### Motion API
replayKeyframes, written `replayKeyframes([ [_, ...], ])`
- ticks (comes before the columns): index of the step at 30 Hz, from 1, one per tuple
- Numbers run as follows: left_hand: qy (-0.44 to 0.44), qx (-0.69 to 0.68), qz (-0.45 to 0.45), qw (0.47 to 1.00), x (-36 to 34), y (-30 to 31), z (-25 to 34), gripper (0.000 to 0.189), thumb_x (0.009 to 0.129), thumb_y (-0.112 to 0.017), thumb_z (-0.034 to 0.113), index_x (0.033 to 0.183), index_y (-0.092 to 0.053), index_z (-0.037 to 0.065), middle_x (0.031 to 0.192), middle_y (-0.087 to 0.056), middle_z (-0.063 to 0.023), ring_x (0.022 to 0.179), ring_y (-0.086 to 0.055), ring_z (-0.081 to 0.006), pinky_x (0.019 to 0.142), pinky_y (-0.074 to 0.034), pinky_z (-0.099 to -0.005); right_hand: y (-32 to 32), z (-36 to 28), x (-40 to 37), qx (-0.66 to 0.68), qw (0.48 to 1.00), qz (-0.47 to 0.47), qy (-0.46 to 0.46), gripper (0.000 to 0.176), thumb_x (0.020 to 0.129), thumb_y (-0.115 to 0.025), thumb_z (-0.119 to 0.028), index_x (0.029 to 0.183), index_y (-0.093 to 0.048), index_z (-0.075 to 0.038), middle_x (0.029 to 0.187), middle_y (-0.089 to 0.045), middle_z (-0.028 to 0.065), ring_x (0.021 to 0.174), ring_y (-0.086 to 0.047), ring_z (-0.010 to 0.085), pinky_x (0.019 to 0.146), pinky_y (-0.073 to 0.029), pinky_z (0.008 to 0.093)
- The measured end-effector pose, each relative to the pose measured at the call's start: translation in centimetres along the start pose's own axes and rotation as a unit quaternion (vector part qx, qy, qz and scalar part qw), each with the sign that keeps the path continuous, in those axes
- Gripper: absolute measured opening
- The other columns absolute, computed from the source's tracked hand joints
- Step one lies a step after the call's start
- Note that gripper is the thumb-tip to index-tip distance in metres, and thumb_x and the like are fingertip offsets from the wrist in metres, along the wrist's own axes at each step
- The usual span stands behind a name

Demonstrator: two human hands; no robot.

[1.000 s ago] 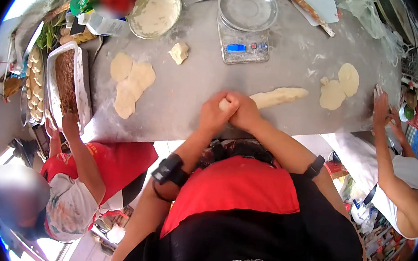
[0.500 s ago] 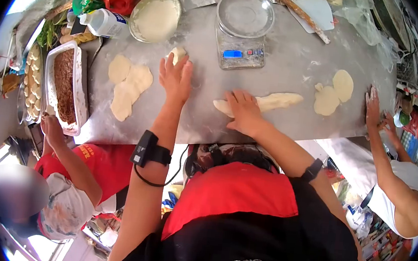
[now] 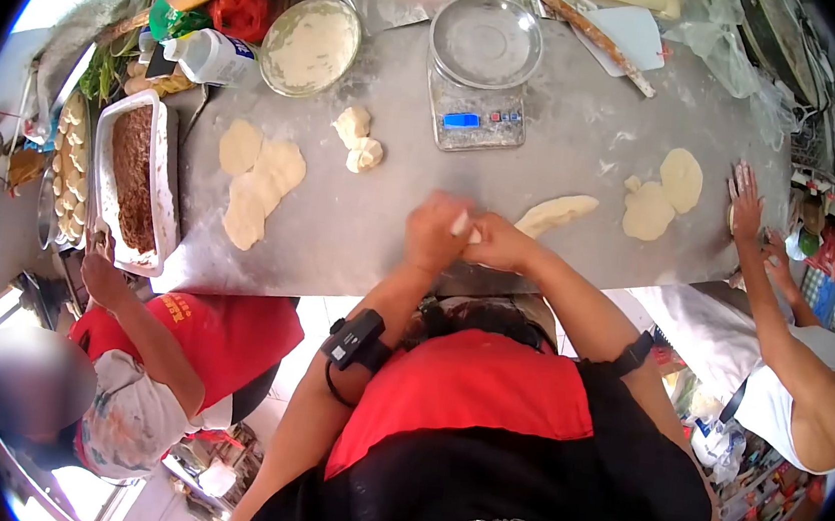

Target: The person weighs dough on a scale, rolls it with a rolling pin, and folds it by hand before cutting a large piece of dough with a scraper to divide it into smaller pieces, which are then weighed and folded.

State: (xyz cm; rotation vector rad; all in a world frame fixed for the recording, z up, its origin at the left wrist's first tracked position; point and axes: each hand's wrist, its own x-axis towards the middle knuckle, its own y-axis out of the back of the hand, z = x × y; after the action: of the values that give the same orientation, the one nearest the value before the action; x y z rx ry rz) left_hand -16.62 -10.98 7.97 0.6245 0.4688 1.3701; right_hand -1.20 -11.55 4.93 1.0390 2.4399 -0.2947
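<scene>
My left hand (image 3: 436, 232) and my right hand (image 3: 498, 243) meet over the near part of the table. My right hand's fingers wrap round the end of a pale dough roll, while the rest of that dough roll (image 3: 557, 214) stretches to the right on the table. Between the hands a bit of dough shows. My left hand is closed at that end and slightly blurred; its fingertips are partly hidden. Farther off lie two small dough lumps (image 3: 363, 155), touching one another.
Flattened dough rounds (image 3: 266, 181) lie at left, others (image 3: 650, 212) at right. A scale (image 3: 476, 121) with a metal pan, a floury bowl (image 3: 310, 47) and a rolling pin (image 3: 599, 43) are farther back. A tray of brown filling (image 3: 171, 187) stands left. Co-workers' hands (image 3: 747, 204) flank the table.
My left hand has left the far dough lump and come back beside my right hand. Two lumps now lie there. The roll's left part, formerly flat under my right hand, is now gripped.
</scene>
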Motion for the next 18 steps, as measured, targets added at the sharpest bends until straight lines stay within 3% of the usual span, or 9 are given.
replayKeyframes([
  [2, 0.019, 0.076, 0.029, 0.996, 1.6, 0.7, -2.4, 0.024, 0.077, -0.065, 0.019, 0.097, -0.061, 0.007, 0.085, -0.058, -0.0111, 0.082, -0.058, -0.0328, 0.073, -0.048, -0.0396, 1.4, -2.5, -0.8, -0.020, 0.990, -0.133, -0.047, 0.057, 0.067, -0.069, -0.023, 0.119, -0.050, -0.009, 0.092, -0.064, 0.0155, 0.085, -0.062, 0.0327, 0.075, -0.048, 0.0379],
  [4, 0.139, 0.118, 0.044, 0.982, 2.6, 2.9, -4.8, 0.030, 0.078, -0.064, 0.018, 0.106, -0.060, 0.008, 0.101, -0.057, -0.0132, 0.096, -0.055, -0.0312, 0.079, -0.046, -0.0380, 1.6, -5.1, -2.2, -0.121, 0.992, -0.034, -0.023, 0.063, 0.065, -0.071, -0.022, 0.122, -0.046, -0.009, 0.104, -0.060, 0.0166, 0.095, -0.058, 0.0328, 0.082, -0.046, 0.0389],
  [6, 0.082, 0.141, 0.024, 0.986, 3.7, 4.4, -5.9, 0.033, 0.080, -0.060, 0.016, 0.112, -0.058, 0.008, 0.110, -0.054, -0.0151, 0.103, -0.052, -0.0324, 0.086, -0.043, -0.0401, 1.0, -5.0, -3.4, -0.243, 0.965, 0.098, 0.016, 0.065, 0.064, -0.072, -0.022, 0.122, -0.046, -0.009, 0.115, -0.054, 0.0174, 0.106, -0.052, 0.0332, 0.089, -0.042, 0.0412],
  [8, 0.058, 0.091, 0.027, 0.994, 3.9, 4.6, -6.6, 0.037, 0.081, -0.059, 0.014, 0.117, -0.055, 0.006, 0.116, -0.052, -0.0165, 0.108, -0.049, -0.0329, 0.091, -0.040, -0.0408, 0.1, -2.9, -3.6, -0.394, 0.887, 0.230, 0.076, 0.062, 0.062, -0.072, -0.022, 0.118, -0.048, -0.008, 0.127, -0.045, 0.0178, 0.118, -0.043, 0.0339, 0.095, -0.037, 0.0446],
  [11, 0.049, 0.004, 0.088, 0.995, 4.3, 4.4, -7.2, 0.047, 0.080, -0.062, 0.013, 0.124, -0.049, 0.003, 0.119, -0.050, -0.0175, 0.113, -0.047, -0.0325, 0.095, -0.038, -0.0404, -0.1, 0.8, -3.4, -0.385, 0.890, 0.239, 0.060, 0.051, 0.062, -0.072, -0.021, 0.107, -0.053, -0.007, 0.135, -0.033, 0.0178, 0.125, -0.031, 0.0371, 0.098, -0.031, 0.0497],
  [13, 0.038, 0.061, 0.157, 0.985, 4.0, 4.1, -4.9, 0.050, 0.080, -0.062, 0.012, 0.126, -0.046, 0.001, 0.118, -0.050, -0.0178, 0.112, -0.047, -0.0323, 0.097, -0.037, -0.0409, -0.1, 1.2, -3.6, -0.383, 0.876, 0.274, 0.102, 0.043, 0.060, -0.071, -0.020, 0.098, -0.055, -0.007, 0.124, -0.045, 0.0180, 0.118, -0.040, 0.0358, 0.096, -0.034, 0.0467],
  [14, 0.035, 0.049, 0.127, 0.990, 3.5, 4.1, -3.7, 0.053, 0.079, -0.063, 0.013, 0.128, -0.044, 0.002, 0.120, -0.049, -0.0179, 0.113, -0.047, -0.0318, 0.097, -0.036, -0.0408, 0.0, 1.4, -3.8, -0.383, 0.868, 0.292, 0.122, 0.039, 0.060, -0.070, -0.019, 0.094, -0.056, -0.007, 0.119, -0.050, 0.0181, 0.115, -0.045, 0.0352, 0.095, -0.036, 0.0452],
  [16, 0.029, 0.024, 0.071, 0.997, 2.1, 3.8, -1.3, 0.059, 0.078, -0.064, 0.013, 0.131, -0.040, 0.003, 0.124, -0.047, -0.0183, 0.116, -0.046, -0.0306, 0.099, -0.035, -0.0406, 0.9, -1.1, -4.1, -0.300, 0.929, 0.211, 0.051, 0.033, 0.064, -0.068, -0.018, 0.092, -0.056, -0.007, 0.107, -0.056, 0.0168, 0.107, -0.050, 0.0338, 0.091, -0.040, 0.0428],
  [18, 0.122, -0.165, -0.082, 0.975, -0.5, 0.0, -0.6, 0.054, 0.076, -0.070, 0.018, 0.123, -0.049, 0.003, 0.115, -0.055, -0.0173, 0.106, -0.054, -0.0275, 0.091, -0.042, -0.0384, 0.5, -2.4, -3.7, -0.206, 0.956, 0.207, 0.026, 0.028, 0.067, -0.066, -0.018, 0.092, -0.056, -0.006, 0.096, -0.060, 0.0155, 0.098, -0.055, 0.0334, 0.084, -0.043, 0.0408],
])
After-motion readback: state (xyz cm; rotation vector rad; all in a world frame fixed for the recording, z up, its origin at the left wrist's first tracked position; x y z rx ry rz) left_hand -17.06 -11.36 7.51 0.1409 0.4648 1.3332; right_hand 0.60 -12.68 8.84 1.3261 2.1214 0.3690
